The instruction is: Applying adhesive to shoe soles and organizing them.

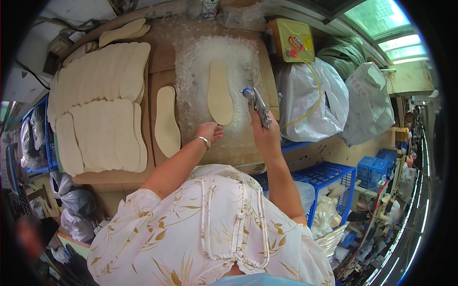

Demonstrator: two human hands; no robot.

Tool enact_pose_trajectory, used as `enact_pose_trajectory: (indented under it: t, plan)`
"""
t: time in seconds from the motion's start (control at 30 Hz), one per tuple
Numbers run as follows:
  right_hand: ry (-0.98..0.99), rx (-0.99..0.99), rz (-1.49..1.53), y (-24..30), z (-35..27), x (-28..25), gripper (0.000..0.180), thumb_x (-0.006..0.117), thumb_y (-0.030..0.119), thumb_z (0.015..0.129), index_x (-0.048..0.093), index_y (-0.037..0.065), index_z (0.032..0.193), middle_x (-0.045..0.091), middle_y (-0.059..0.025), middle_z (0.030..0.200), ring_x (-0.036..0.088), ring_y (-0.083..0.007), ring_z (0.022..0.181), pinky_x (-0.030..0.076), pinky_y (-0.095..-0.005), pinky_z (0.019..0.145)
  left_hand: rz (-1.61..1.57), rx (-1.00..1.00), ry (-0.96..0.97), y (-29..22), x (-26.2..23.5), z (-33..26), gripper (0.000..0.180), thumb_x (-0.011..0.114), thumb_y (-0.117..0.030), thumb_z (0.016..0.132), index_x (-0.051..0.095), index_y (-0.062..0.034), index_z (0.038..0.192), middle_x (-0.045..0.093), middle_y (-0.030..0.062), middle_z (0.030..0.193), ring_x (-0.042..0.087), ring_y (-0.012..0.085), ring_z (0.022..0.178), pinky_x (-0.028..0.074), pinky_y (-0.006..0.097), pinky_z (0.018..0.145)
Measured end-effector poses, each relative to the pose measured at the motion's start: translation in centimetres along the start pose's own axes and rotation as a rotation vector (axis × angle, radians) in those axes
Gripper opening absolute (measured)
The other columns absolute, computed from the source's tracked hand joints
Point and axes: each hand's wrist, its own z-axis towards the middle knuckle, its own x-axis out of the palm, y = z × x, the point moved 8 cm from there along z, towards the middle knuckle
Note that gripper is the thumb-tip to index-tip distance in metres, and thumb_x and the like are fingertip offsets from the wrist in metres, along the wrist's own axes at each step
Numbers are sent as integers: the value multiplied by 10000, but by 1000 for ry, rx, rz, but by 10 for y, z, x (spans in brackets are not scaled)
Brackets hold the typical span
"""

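My right hand [265, 134] grips a metal spray gun [256, 106], its nozzle pointing toward a beige insole [220, 93] that lies on a white-crusted patch of the brown work board [238, 148]. My left hand [209, 130], with a bracelet at the wrist, touches the near end of that insole with its fingertips. A second loose insole [166, 122] lies just to the left of it. Further left, two rows of overlapping insoles [102, 107] cover the board.
A yellow box with red knobs [291, 40] and a yellow hose sits at the board's far right. White and grey plastic bags [334, 97] hang to the right. Blue crates [334, 181] stand below, and a stack of white insoles [332, 238] is at lower right.
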Motion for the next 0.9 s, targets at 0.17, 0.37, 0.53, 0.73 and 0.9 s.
enact_pose_trajectory:
  t: [0.17, 0.37, 0.53, 0.73, 0.9]
  plan:
    - [46, -113, 56, 8, -12, 5, 278, 602, 297, 913, 559, 24, 887, 570, -189, 674, 552, -367, 617, 427, -392, 559, -4, 0, 0, 2, 1, 0, 227, 490, -110, 903, 532, 15, 1089, 631, 134, 966, 661, 249, 788, 572, 318, 641]
    - [44, -88, 16, 15, -10, -7, 258, 602, 280, 916, 558, 28, 885, 563, -182, 672, 545, -354, 601, 426, -387, 554, -6, 10, 19, 2, 2, 1, 220, 493, -119, 911, 524, 14, 1083, 629, 138, 969, 661, 252, 784, 573, 319, 638]
    - [50, -102, -4, 17, -22, -10, 247, 605, 267, 913, 560, 27, 880, 564, -166, 664, 540, -335, 585, 425, -382, 549, -19, 5, 7, 3, 0, 0, 252, 499, -107, 899, 525, 35, 1106, 624, 152, 987, 658, 255, 783, 569, 329, 632]
    - [87, -61, 15, 12, -32, -11, 237, 613, 263, 906, 568, 30, 898, 568, -162, 661, 552, -329, 592, 428, -375, 547, -28, 16, 14, 5, 0, 1, 262, 502, -111, 899, 522, 38, 1114, 625, 151, 988, 661, 258, 785, 571, 331, 633]
    - [47, -4, 2, 10, -32, -17, 233, 618, 264, 903, 574, 35, 912, 569, -161, 664, 555, -322, 594, 434, -376, 561, -17, 11, 6, 3, 3, -4, 215, 499, -115, 913, 527, 8, 1087, 627, 128, 963, 658, 247, 789, 576, 320, 644]
